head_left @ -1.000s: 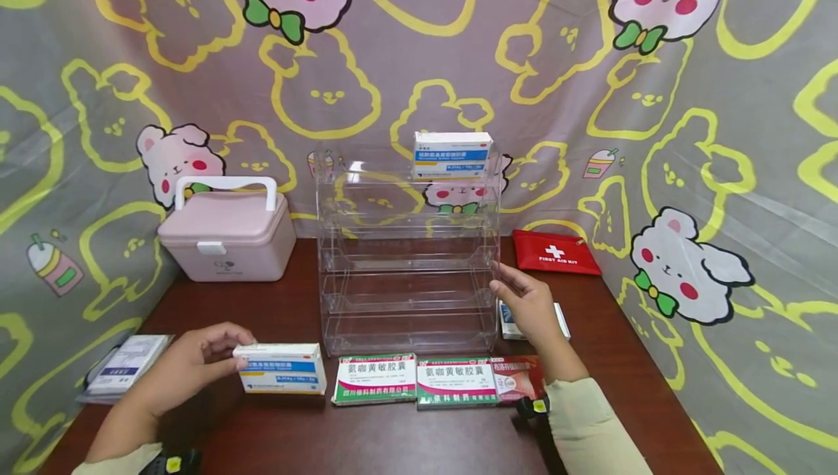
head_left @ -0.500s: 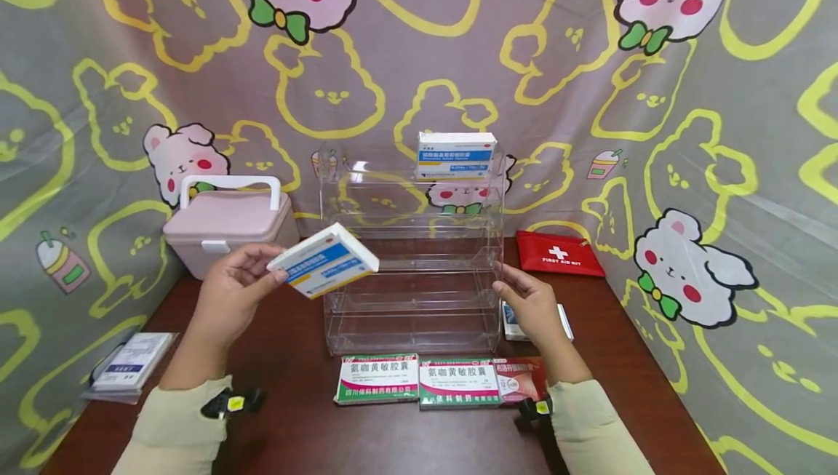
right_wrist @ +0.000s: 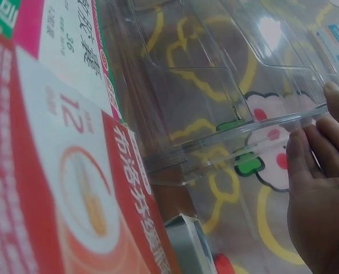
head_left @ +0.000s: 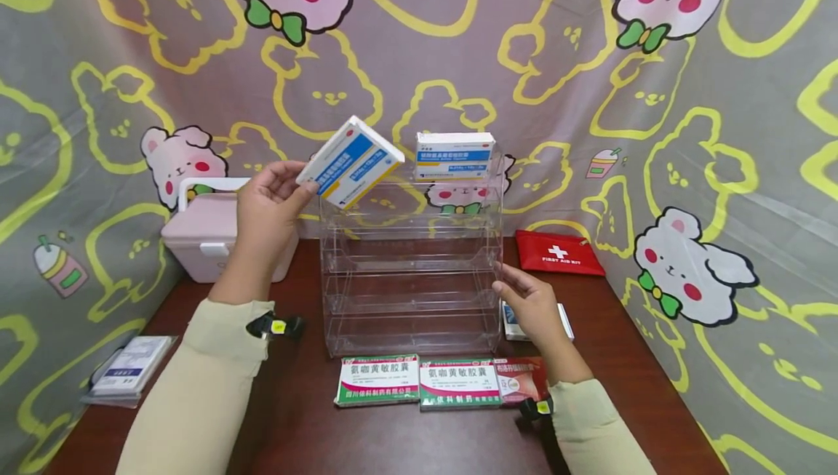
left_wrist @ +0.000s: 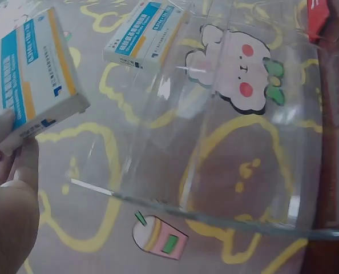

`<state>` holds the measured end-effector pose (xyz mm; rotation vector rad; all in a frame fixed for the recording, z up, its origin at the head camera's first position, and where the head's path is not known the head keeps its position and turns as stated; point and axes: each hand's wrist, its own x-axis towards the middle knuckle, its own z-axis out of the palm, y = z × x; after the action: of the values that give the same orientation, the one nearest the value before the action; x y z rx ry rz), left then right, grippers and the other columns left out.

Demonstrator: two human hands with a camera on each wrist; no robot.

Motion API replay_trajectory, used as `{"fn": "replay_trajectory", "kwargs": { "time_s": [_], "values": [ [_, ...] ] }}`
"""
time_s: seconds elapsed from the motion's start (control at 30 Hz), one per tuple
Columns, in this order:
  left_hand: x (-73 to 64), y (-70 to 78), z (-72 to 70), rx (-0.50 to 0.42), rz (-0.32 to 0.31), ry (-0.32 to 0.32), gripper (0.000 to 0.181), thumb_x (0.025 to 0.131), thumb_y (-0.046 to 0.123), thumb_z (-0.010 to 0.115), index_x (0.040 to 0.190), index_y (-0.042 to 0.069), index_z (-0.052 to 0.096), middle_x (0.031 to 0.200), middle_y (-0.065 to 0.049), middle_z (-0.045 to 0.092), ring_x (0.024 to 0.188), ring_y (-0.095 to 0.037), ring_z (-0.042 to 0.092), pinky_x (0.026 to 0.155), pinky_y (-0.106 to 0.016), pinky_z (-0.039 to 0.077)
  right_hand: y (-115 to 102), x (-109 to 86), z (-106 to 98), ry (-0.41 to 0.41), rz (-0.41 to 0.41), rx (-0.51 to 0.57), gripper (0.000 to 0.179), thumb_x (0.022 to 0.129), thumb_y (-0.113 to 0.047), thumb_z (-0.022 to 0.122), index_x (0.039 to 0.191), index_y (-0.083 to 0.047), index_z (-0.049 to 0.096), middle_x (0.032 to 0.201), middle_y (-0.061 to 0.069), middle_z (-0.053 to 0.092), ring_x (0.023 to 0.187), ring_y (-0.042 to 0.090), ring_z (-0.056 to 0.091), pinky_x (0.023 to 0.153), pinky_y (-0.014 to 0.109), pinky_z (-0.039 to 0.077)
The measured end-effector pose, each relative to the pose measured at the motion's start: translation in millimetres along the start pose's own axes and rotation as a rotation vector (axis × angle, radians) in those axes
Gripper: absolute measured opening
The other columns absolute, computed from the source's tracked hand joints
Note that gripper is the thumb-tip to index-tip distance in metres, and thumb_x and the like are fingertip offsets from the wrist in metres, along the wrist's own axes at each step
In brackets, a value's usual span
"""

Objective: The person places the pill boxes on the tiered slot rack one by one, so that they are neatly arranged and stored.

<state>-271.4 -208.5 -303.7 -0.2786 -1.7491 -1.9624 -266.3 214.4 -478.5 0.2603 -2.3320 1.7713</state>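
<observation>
My left hand (head_left: 271, 198) pinches a white, blue and yellow medicine box (head_left: 353, 162) by its lower left corner. The box is tilted, raised at the upper left of a clear acrylic display rack (head_left: 409, 265). In the left wrist view this medicine box (left_wrist: 35, 74) is apart from the rack's edge, thumb on its printed face. A matching medicine box (head_left: 455, 157) stands on the right of the top tier. My right hand (head_left: 533, 308) grips the rack's right side edge, thumb and fingers on either side of it in the right wrist view.
Two green-and-white capsule boxes (head_left: 377, 380) and a red box (head_left: 520, 379) lie before the rack. Another box (head_left: 517, 322) lies behind my right hand. A pink lidded case (head_left: 196, 235), a red first aid pouch (head_left: 559, 253) and a white packet (head_left: 131, 366) sit around the table.
My left hand has lifted the medicine box from the table, left of the capsule boxes, up to the rack's top left, tilting it on the way. My right hand has stayed at the rack's side.
</observation>
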Motion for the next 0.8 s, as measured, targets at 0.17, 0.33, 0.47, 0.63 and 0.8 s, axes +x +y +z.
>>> {"fn": "replay_trajectory", "kwargs": {
  "time_s": [0.17, 0.33, 0.47, 0.63, 0.8],
  "values": [
    [30.5, 10.1, 22.5, 0.01, 0.019, 0.04, 0.018, 0.097, 0.0, 0.08, 0.111, 0.01, 0.073, 0.11, 0.0, 0.076, 0.107, -0.012, 0.074, 0.091, -0.017, 0.063, -1.2, 0.6, -1.1, 0.002, -0.012, 0.015, 0.049, 0.103, -0.019, 0.078, 0.148, -0.003, 0.067, 0.148, 0.017, 0.069, 0.116, -0.01, 0.068, 0.098, 0.008, 0.056],
    [53.7, 9.0, 33.4, 0.038, -0.009, 0.089, 0.02, 0.098, 0.0, 0.079, 0.111, 0.011, 0.071, 0.112, 0.0, 0.072, 0.112, -0.015, 0.072, 0.096, -0.021, 0.062, 1.5, 0.6, 0.4, -0.006, -0.013, 0.032, 0.049, 0.102, -0.016, 0.079, 0.147, -0.002, 0.067, 0.148, 0.019, 0.069, 0.115, -0.011, 0.068, 0.098, 0.008, 0.056],
    [65.5, 4.7, 34.9, 0.073, -0.014, 0.091, 0.021, 0.098, -0.002, 0.077, 0.114, 0.009, 0.07, 0.113, -0.001, 0.071, 0.117, -0.017, 0.072, 0.101, -0.024, 0.063, 3.6, 0.4, 1.2, -0.016, -0.018, 0.046, 0.049, 0.102, -0.016, 0.079, 0.147, -0.001, 0.067, 0.148, 0.019, 0.069, 0.115, -0.009, 0.068, 0.098, 0.01, 0.057],
    [74.5, 0.4, 34.5, 0.129, 0.0, 0.086, 0.023, 0.097, -0.007, 0.075, 0.113, 0.008, 0.07, 0.108, 0.001, 0.072, 0.111, -0.013, 0.072, 0.099, -0.02, 0.062, 2.4, -0.2, -0.5, -0.017, -0.019, 0.031, 0.049, 0.103, -0.019, 0.078, 0.148, -0.003, 0.067, 0.148, 0.017, 0.069, 0.12, -0.003, 0.07, 0.1, 0.009, 0.056],
    [80.6, -0.9, 35.5, 0.251, 0.011, 0.052, 0.022, 0.097, -0.005, 0.075, 0.116, 0.005, 0.07, 0.118, -0.009, 0.076, 0.116, -0.011, 0.073, 0.106, -0.022, 0.06, 2.2, 1.6, -2.4, -0.013, -0.012, 0.027, 0.049, 0.103, -0.02, 0.079, 0.148, -0.005, 0.068, 0.148, 0.015, 0.07, 0.122, 0.001, 0.071, 0.1, 0.01, 0.056]
  ]
}}
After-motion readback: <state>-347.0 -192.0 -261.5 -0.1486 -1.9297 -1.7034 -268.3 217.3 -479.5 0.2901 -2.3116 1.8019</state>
